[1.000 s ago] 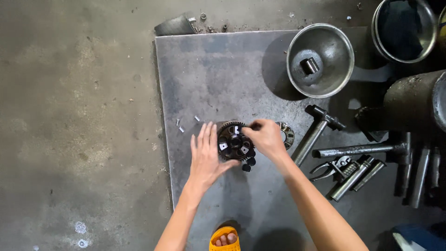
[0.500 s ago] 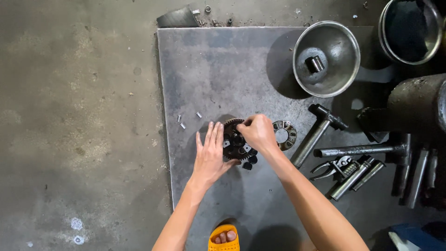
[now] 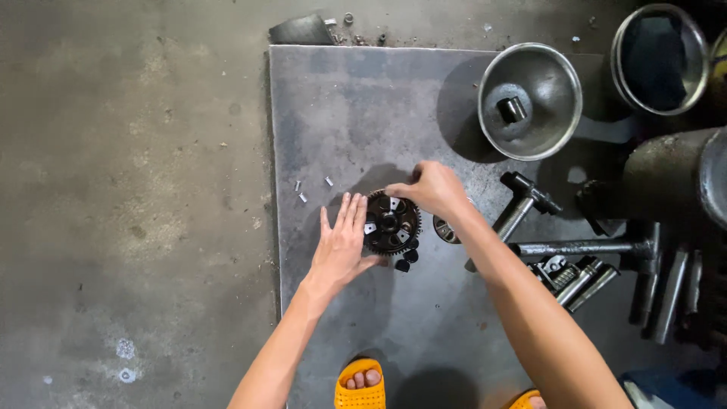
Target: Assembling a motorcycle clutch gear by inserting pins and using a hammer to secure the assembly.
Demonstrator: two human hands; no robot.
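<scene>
A black toothed gear wheel (image 3: 391,224) with small pale inserts lies flat on a grey metal plate (image 3: 356,113) on the floor. My left hand (image 3: 341,244) lies flat with fingers spread, touching the gear's left rim. My right hand (image 3: 426,187) hovers over the gear's upper right edge, fingers pinched together; what they pinch is hidden. Two small dark pieces (image 3: 407,261) sit just below the gear. A ring-shaped part (image 3: 444,229) shows partly behind my right wrist.
Three tiny metal pins (image 3: 310,188) lie left of the gear. A steel bowl (image 3: 530,98) with a socket stands at the back right, a second bowl (image 3: 657,57) beyond it. Hammers (image 3: 522,201) and several tools (image 3: 583,276) crowd the right side. My orange sandal (image 3: 360,384) is at the plate's near edge.
My right hand has lifted off the gear's top and shifted to its upper right edge, so the gear's face now shows. The left hand stays at the gear's left rim.
</scene>
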